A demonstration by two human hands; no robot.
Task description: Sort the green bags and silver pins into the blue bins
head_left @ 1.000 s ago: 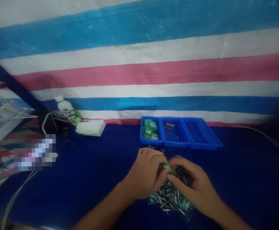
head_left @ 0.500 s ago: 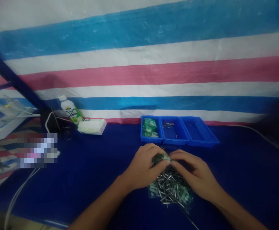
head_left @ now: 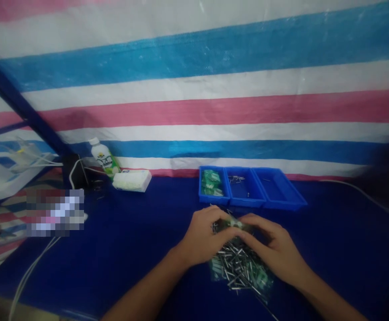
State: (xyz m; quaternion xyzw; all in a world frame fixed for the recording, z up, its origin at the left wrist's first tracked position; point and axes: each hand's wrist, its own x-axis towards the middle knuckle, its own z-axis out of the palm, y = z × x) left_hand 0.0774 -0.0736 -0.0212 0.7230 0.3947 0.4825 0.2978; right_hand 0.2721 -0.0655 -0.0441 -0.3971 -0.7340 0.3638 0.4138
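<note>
My left hand (head_left: 204, 238) and my right hand (head_left: 277, 245) meet over a heap of thin metal pins or screws (head_left: 232, 263), whose exact kind I cannot tell. Between the fingertips of both hands is a small greenish clear plastic bag (head_left: 235, 222), pinched at its edge; its contents are mostly hidden. Other green-tinted packets (head_left: 263, 277) lie under and beside the metal heap. A thin dark rod (head_left: 264, 304) sticks out from the heap toward the front edge.
Behind the hands stand three joined blue trays: the left tray (head_left: 228, 195) holds green packets, the middle tray (head_left: 252, 191) several metal pieces, the right tray (head_left: 277, 185) a thin piece. A bottle (head_left: 104, 157), tissue pack (head_left: 132, 180) and white cables (head_left: 30, 267) are at left.
The whole view has shifted slightly, so everything sits a little lower and to the right. Both hands keep their pinch on the bag, with the thumbs slightly closer together.
</note>
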